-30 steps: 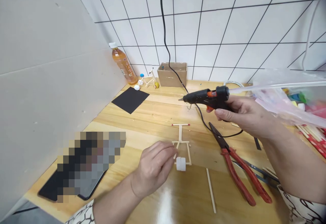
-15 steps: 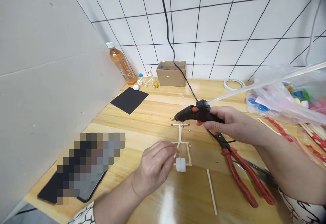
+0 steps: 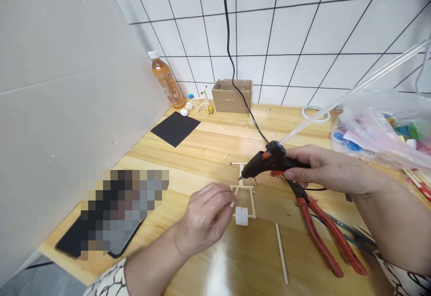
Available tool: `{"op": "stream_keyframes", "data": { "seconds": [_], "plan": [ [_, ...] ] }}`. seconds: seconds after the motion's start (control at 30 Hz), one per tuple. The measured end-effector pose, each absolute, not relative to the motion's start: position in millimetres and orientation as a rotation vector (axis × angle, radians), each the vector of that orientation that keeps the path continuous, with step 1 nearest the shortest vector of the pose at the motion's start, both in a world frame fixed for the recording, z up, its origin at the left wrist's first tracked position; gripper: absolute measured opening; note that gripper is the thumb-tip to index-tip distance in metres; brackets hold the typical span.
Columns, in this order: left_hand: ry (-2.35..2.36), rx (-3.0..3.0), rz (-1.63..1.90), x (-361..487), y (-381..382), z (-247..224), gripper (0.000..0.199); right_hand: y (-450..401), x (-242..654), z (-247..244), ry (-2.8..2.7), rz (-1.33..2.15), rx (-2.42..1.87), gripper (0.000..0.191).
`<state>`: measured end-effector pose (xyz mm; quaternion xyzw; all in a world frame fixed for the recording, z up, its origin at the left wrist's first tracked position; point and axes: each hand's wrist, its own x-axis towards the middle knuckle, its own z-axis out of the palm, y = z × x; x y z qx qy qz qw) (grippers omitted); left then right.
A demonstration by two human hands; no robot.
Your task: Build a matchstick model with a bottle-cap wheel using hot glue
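Note:
My right hand (image 3: 316, 168) grips a black hot glue gun (image 3: 262, 163) by its handle, fingers at the orange trigger. A long clear glue stick (image 3: 323, 111) sticks out of its back. The nozzle points down at the middle stem of a small frame of matchsticks (image 3: 253, 202) on the table; whether it touches is hard to tell. White round caps (image 3: 241, 216) sit on the frame's near crossbar. My left hand (image 3: 208, 215) is closed in a pinch at the frame's left side, where a short slanted stick meets the fingertips; the fingers hide part of it.
Red-handled pliers (image 3: 325, 233) lie at the right over scissors (image 3: 350, 235), near a loose stick (image 3: 282, 253). Phones, partly blurred, lie left. Behind are black sandpaper-like sheet (image 3: 175, 128), bottle (image 3: 167, 83), small stick model (image 3: 201, 103), cardboard box (image 3: 232, 98), tape roll (image 3: 315, 114) and plastic bag (image 3: 373, 121).
The glue gun has moved right and down, its nozzle going from beside the red-tipped crosspiece to the frame's stem. My left hand keeps its pinch at the frame. The view has shifted slightly.

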<state>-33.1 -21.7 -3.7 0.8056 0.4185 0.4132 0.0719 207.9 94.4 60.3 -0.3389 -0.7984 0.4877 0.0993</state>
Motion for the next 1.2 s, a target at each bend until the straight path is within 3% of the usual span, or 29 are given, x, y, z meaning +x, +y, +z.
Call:
{"op": "stream_keyframes", "data": {
  "seconds": [0.2, 0.8, 1.2],
  "plan": [
    [1.234, 2.419, 1.244, -34.2, -22.0, -6.3, 0.021, 96.4, 210.2, 59.6, -2.384, 1.541, -1.039, 0.031],
    [1.215, 2.435, 1.242, -35.2, -22.0, -6.2, 0.023, 94.4, 206.8, 61.5, -2.561, 1.545, -0.99, 0.047],
    [1.207, 2.434, 1.234, -36.5, -20.9, -9.0, 0.023, 92.5, 203.0, 61.7, -2.563, 1.516, -0.962, 0.045]
  ]
}}
